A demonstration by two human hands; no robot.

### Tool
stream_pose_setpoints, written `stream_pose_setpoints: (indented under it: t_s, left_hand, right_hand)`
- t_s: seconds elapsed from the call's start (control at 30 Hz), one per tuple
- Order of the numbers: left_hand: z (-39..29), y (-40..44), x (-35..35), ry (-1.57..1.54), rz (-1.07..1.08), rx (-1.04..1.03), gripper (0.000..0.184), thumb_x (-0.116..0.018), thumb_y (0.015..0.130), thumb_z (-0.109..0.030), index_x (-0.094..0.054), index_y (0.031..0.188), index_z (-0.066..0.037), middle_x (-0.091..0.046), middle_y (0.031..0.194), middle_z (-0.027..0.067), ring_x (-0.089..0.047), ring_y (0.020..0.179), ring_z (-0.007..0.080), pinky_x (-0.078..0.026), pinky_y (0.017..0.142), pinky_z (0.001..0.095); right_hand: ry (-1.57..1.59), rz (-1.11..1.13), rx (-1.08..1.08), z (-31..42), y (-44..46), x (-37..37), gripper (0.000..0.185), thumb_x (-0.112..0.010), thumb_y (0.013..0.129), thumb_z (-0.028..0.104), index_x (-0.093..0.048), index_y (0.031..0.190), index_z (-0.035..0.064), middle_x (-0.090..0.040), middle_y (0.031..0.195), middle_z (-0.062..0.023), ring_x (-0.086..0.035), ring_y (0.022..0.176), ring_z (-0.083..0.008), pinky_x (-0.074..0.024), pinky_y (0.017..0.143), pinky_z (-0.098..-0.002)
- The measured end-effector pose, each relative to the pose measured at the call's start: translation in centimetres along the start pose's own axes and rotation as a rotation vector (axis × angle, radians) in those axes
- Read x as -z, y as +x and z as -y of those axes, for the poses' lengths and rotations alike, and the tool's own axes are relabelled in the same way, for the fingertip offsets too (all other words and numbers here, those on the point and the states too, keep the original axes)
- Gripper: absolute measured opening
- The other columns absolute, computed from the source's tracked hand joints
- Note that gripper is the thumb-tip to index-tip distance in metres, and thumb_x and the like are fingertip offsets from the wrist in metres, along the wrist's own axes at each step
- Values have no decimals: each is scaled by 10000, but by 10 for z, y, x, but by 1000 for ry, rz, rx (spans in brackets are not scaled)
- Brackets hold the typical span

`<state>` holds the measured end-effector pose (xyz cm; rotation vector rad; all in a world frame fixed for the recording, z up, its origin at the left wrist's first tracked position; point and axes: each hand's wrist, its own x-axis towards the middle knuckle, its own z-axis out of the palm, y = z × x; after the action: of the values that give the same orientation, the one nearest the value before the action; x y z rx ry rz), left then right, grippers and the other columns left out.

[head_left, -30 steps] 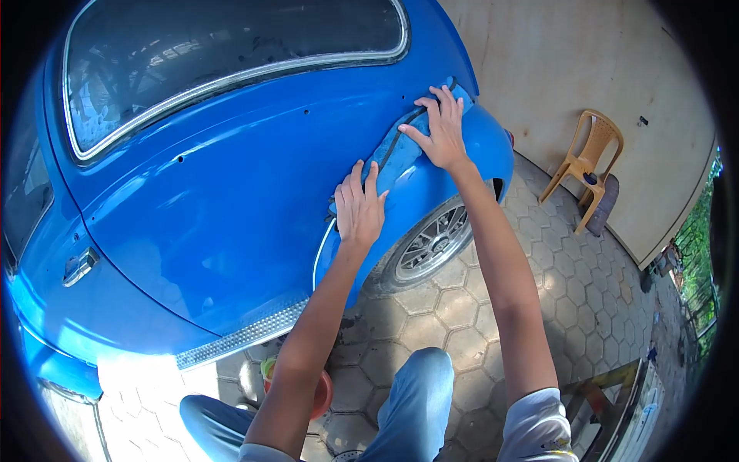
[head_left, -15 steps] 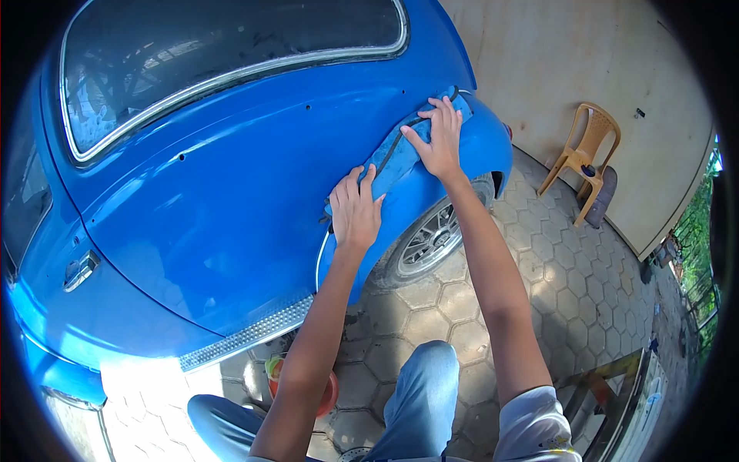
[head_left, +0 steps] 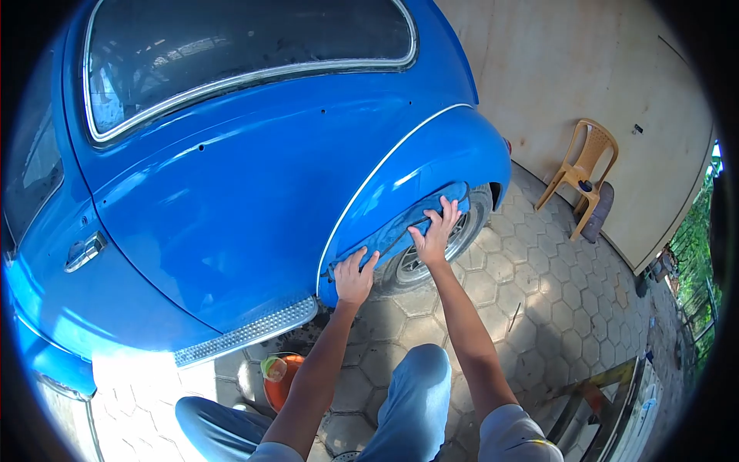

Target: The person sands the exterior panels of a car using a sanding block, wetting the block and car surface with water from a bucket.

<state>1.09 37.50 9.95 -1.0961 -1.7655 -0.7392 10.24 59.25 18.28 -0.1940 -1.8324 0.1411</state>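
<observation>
A blue cloth [head_left: 412, 223] with dark edging lies stretched along the lower part of the blue car's fender [head_left: 427, 146], just above the wheel [head_left: 412, 266]. My left hand [head_left: 355, 279] presses its fingertips on the cloth's near left end. Farther right, my right hand [head_left: 436, 235] rests on the cloth near its other end, its fingers spread and bent. Part of the wheel is hidden behind the cloth and my right hand. The white trim line [head_left: 364, 185] of the fender shows above the cloth.
A red bucket [head_left: 279, 389] with something green at its rim stands beside my left forearm. A tan plastic chair [head_left: 589, 158] stands by the wall [head_left: 554, 61]. At the lower right is a wooden frame [head_left: 608, 393]. A ridged running board [head_left: 254, 331] edges the car.
Both hands and the cloth have slid down the fender from its upper edge toward the wheel. The white trim line and upper fender are now uncovered. The view has shifted slightly.
</observation>
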Motion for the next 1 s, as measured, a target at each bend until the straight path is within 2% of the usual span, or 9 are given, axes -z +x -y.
stream_pose_setpoints:
  t_s: [0.07, 0.13, 0.27, 0.43, 0.53, 0.7, 0.8, 0.93, 1.0]
  left_hand:
    - [-1, -14, -3, 42, 6, -29, 667, -795, 788, -168, -613, 1415, -304, -557, 1445, 26, -552, 1225, 266, -405, 993, 476]
    - [2, -9, 2, 42, 7, -54, 671, -800, 781, -158, -619, 1411, -299, -564, 1430, 20, -555, 1229, 264, -406, 994, 471]
    - [10, 23, 27, -12, 185, -90, 692, -825, 780, -190, -606, 1431, -275, -551, 1423, 34, -547, 1244, 286, -407, 1010, 477]
    - [3, 138, 41, -3, 235, -151, 692, -818, 840, -262, -559, 1481, -225, -515, 1453, 64, -514, 1285, 307, -408, 1032, 483]
    - [-8, 203, 25, -10, 150, -143, 672, -768, 914, -311, -509, 1519, -174, -503, 1461, 91, -498, 1297, 304, -404, 1045, 477]
    - [-28, 262, 2, 128, 189, -62, 658, -695, 983, -361, -445, 1543, -123, -501, 1446, 115, -484, 1315, 290, -394, 1065, 471]
    - [-30, 265, -2, 130, 201, -44, 637, -692, 988, -360, -452, 1534, -136, -503, 1438, 107, -475, 1335, 277, -392, 1069, 472]
    - [-32, 260, 5, 129, 185, -82, 639, -704, 975, -361, -456, 1535, -177, -504, 1432, 90, -476, 1336, 269, -389, 1079, 471]
    - [-34, 255, 8, 27, 151, -85, 602, -736, 938, -342, -526, 1491, -232, -528, 1410, 69, -496, 1316, 269, -396, 1083, 469]
  right_hand:
    - [7, -15, -37, -7, -24, -5, 695, -606, 943, 696, -523, 1301, 106, -290, 1638, -226, -115, 1565, -505, -35, 1219, -719]
    - [37, -52, -53, -6, -27, -5, 666, -595, 964, 676, -531, 1300, 104, -285, 1646, -227, -109, 1567, -502, -23, 1220, -709]
    - [42, 12, -73, -1, -8, 7, 570, -634, 984, 588, -569, 1257, 92, -294, 1658, -218, -107, 1570, -486, 9, 1208, -704]
    - [14, -74, -79, -16, 102, 18, 475, -709, 954, 470, -605, 1222, 92, -401, 1606, -195, -193, 1560, -466, -37, 1215, -686]
    - [-30, -46, 23, -40, 179, 20, 408, -683, 977, 438, -636, 1217, 112, -459, 1561, -177, -257, 1542, -449, -85, 1215, -679]
    - [-67, 64, -39, -76, 254, 2, 414, -674, 975, 469, -667, 1201, 122, -500, 1539, -168, -287, 1541, -429, -110, 1245, -650]
    - [-72, 83, -52, -79, 252, 3, 396, -667, 979, 462, -674, 1192, 129, -503, 1538, -155, -282, 1548, -423, -103, 1250, -645]
    - [-1, -34, -115, -80, 226, 11, 381, -660, 992, 435, -655, 1208, 122, -478, 1556, -168, -260, 1555, -436, -79, 1248, -655]
    - [6, -109, -111, -81, 206, 19, 382, -659, 997, 424, -635, 1226, 119, -451, 1573, -178, -236, 1559, -451, -62, 1241, -666]
